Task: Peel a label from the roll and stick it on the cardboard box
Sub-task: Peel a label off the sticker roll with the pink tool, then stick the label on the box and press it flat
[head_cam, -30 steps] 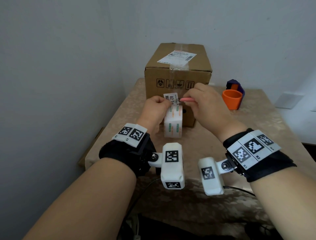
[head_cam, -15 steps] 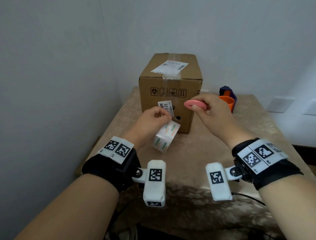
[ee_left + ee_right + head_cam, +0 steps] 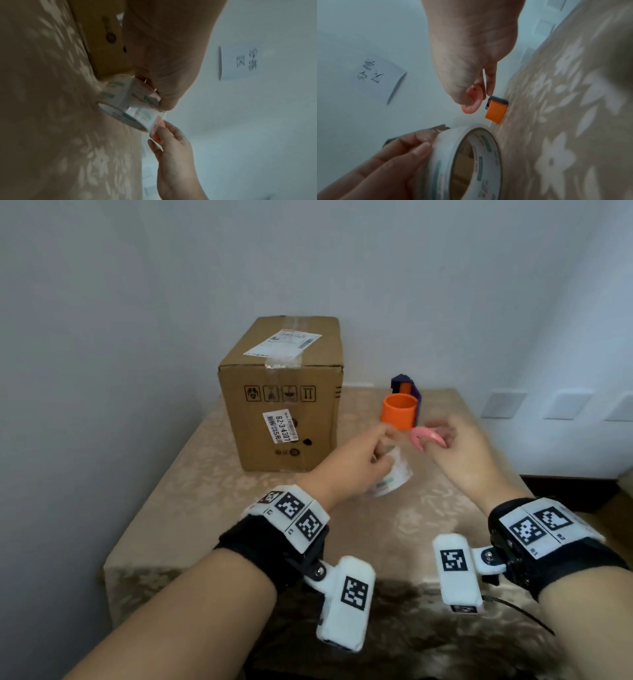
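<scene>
Cardboard box point(image 3: 281, 402), label point(image 3: 280, 426) stuck on front; beside it, left hand point(image 3: 356, 463) grips label roll point(image 3: 394, 477), right hand point(image 3: 459, 453) pinches pink tool point(image 3: 428, 437).

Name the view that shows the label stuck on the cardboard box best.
The head view: the label sits unobstructed on the front face of the cardboard box, its printed digits readable. The left wrist view catches only a blurred sliver of white beside the left hand. The right wrist view does not show it.
</scene>
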### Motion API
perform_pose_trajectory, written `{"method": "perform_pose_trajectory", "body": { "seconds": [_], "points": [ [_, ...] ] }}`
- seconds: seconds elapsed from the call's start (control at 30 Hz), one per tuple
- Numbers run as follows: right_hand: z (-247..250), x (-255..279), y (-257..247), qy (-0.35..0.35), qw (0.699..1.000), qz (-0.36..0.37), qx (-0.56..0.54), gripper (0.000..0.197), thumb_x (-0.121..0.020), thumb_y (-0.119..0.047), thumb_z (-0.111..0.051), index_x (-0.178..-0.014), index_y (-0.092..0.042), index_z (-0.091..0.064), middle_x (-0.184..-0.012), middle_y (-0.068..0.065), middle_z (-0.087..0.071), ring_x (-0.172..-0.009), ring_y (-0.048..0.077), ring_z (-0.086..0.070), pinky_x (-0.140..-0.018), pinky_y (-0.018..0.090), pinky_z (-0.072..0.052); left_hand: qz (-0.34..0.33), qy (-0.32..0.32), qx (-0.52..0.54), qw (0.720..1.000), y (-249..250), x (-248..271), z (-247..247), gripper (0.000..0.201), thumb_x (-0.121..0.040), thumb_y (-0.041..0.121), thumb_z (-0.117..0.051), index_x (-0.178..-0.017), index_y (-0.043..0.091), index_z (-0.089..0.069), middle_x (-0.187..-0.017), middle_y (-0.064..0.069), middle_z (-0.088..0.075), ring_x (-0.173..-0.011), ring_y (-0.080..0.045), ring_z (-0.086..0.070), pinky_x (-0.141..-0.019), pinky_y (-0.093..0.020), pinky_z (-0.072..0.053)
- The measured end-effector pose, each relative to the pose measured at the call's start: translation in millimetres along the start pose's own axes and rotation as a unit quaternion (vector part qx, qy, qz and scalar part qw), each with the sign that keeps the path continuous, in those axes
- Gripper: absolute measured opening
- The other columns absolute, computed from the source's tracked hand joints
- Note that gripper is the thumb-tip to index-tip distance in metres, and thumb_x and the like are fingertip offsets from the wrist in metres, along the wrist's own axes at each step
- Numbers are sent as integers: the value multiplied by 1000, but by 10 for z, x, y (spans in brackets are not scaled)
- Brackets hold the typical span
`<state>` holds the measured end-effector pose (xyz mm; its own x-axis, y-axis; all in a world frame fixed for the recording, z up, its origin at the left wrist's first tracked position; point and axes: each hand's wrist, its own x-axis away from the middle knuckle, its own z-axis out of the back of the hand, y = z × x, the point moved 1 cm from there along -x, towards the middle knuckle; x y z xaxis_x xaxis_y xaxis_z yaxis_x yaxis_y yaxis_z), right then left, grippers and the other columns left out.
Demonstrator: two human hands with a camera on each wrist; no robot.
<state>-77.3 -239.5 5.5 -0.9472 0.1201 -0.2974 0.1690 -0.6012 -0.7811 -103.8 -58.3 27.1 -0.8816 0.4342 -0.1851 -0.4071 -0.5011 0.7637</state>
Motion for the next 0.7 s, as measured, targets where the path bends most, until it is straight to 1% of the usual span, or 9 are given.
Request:
{"method": "perform_pose_trajectory", "body": {
  "seconds": [0.07,0.1,0.17,0.23,0.37,0.5,0.57,0.63,0.7],
  "points": [
    [132,1,211,-4,999,-32,41,18,-80,-34,-61,-97,-40,-59,-89,-13,-69,-86,18,-67,-79,42,-55,-25,-34,-35,998,60,-145,-100,58,-89,8,-50,-141,22,-29,-81,-3,-50,-69,-12,-49,-66,-14,-43],
    [187,14,289,-10,997,-45,56,15,-79,-37,-61,-93,-42,-58,-84,-16,-67,-83,15,-67,-78,40,-55,-31,-46,-60,997,64,-224,-151,61,-88,7,-50,-143,21,-26,-84,-8,-54,-72,-16,-53,-69,-20,-45],
    [260,33,421,-13,996,-64,65,15,-82,-30,-62,-97,-32,-61,-78,-16,-62,-77,13,-63,-75,33,-51,-26,-48,-127,990,32,-372,-245,56,-85,9,-51,-138,19,-32,-96,-13,-59,-85,-25,-57,-78,-34,-48],
    [292,40,514,-6,994,-89,69,16,-84,-23,-63,-100,-21,-63,-75,-10,-62,-70,10,-59,-73,29,-46,-19,-27,-183,983,-18,-503,-322,46,-83,12,-51,-128,15,-41,-104,-11,-60,-93,-29,-58,-82,-36,-46],
    [268,33,633,-16,989,-127,77,6,-81,-29,-64,-85,-33,-62,-77,-9,-67,-76,16,-67,-79,36,-55,-46,13,-258,965,-38,-667,-388,33,-83,15,-47,-115,11,-48,-100,-7,-65,-93,-30,-59,-79,-33,-36],
    [204,40,544,-33,986,-131,98,24,-89,-19,-57,-111,-13,-64,-98,8,-69,-86,28,-67,-65,26,-50,-47,28,-267,962,-122,-663,-406,23,-87,24,-46,-106,15,-56,-109,-3,-65,-103,-24,-58,-87,-34,-38],
    [143,20,479,-16,980,-117,158,31,-88,-21,-59,-116,-10,-61,-109,14,-66,-96,32,-64,-81,33,-51,-55,40,-261,963,-107,-615,-393,21,-88,24,-47,-104,16,-57,-110,-4,-64,-102,-24,-58,-82,-31,-38],
    [104,9,415,3,968,-97,231,40,-86,-26,-61,-122,-11,-57,-125,17,-58,-115,34,-52,-100,39,-42,-58,46,-279,957,-81,-583,-363,25,-88,25,-47,-110,15,-56,-114,-6,-63,-104,-26,-56,-80,-31,-38],
    [89,15,297,3,962,-77,261,44,-86,-25,-59,-127,-11,-52,-131,18,-52,-124,35,-40,-105,41,-33,-46,39,-309,949,-72,-559,-316,29,-89,22,-46,-116,13,-52,-119,-9,-60,-106,-28,-55,-85,-36,-42]
  ]
}}
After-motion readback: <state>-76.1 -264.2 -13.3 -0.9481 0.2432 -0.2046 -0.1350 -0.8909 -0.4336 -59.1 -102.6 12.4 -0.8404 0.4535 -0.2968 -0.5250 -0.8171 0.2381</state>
